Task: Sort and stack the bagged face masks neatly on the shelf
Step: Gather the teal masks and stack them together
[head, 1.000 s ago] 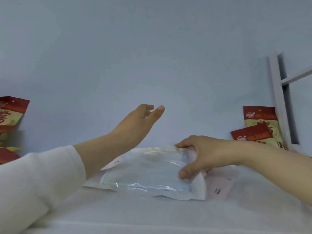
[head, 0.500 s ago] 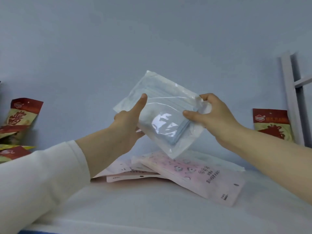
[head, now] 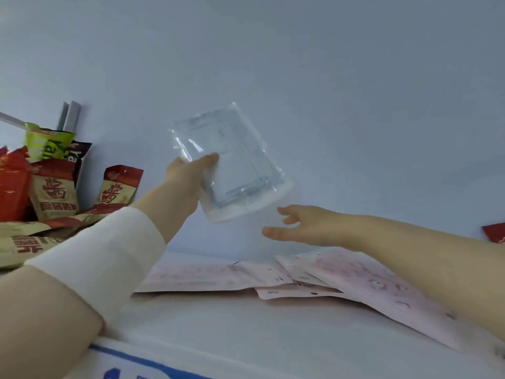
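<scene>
A clear bag of blue face masks (head: 235, 157) is raised above the shelf (head: 246, 326), tilted against the pale back wall. My left hand (head: 188, 170) holds it by its left edge, thumb across the front. Below and to the right of the bag, my right hand (head: 297, 224) hovers with fingers spread and nothing in it, just clear of the bag's lower corner. Several pink printed mask bags (head: 352, 280) lie flat and overlapping on the shelf under my right forearm, which hides part of them.
Red and tan snack pouches (head: 54, 192) crowd the shelf's left end, with a green bag (head: 46, 143) behind them. Another red pouch corner (head: 496, 232) shows at the far right. The shelf's front edge (head: 153, 362) carries a blue-printed label strip.
The clear bag was lifted off the pink bags with both hands. My right hand has since let go and dropped below it; my left hand alone carries it to the left.
</scene>
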Demonstrator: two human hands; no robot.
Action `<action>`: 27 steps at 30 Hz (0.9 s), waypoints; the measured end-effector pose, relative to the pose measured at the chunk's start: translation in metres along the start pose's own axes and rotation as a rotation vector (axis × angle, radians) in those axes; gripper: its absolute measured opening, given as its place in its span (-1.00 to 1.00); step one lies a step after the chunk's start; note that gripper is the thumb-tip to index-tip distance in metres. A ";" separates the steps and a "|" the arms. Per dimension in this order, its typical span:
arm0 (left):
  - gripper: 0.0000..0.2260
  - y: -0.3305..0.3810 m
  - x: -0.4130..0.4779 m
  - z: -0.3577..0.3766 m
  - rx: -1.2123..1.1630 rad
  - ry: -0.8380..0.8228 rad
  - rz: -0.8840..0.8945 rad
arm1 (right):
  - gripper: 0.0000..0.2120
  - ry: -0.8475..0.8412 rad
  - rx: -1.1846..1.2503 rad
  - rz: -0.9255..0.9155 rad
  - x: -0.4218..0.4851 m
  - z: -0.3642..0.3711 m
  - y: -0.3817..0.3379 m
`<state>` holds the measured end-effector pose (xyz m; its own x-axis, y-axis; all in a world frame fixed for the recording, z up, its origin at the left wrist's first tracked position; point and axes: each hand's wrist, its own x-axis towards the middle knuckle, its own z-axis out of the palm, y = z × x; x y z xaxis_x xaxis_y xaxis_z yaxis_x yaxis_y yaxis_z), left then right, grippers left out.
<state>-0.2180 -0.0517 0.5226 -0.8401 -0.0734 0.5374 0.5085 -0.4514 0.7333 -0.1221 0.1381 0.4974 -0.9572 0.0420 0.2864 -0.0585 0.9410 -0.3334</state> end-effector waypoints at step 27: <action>-0.79 -0.059 -0.052 0.104 0.105 -0.098 -0.142 | 0.12 -0.004 -0.085 0.516 -0.067 -0.027 0.146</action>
<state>-0.1849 0.0717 0.4948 -0.8852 0.0736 0.4593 0.4069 -0.3559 0.8413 -0.0590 0.2817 0.4543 -0.8568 0.5058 0.1006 0.4439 0.8225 -0.3556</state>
